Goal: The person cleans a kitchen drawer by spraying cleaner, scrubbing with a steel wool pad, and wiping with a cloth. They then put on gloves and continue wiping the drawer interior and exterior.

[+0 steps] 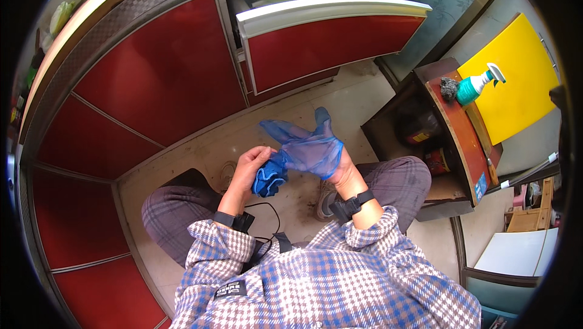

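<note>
A translucent blue disposable glove [314, 149] covers most of my right hand [314, 151], and its cuff ends loosely at the base of the palm. The gloved fingers are spread, some pointing left and one pointing away from me. My bare left hand [249, 165] holds a bunched dark blue cloth [269, 180] with a pale blue edge. Its thumb and forefinger meet right beside the glove; whether they also pinch the glove film I cannot tell. Both hands are above the floor between my knees.
Red cabinets [164, 60] line the left and front, with a drawer [328, 44] pulled out ahead. A wooden stand [460, 124] at right carries a spray bottle [473, 87], a steel-wool scrubber [448, 88], a knife [491, 165] and a yellow board [514, 87]. A black cable [275, 215] hangs near my lap.
</note>
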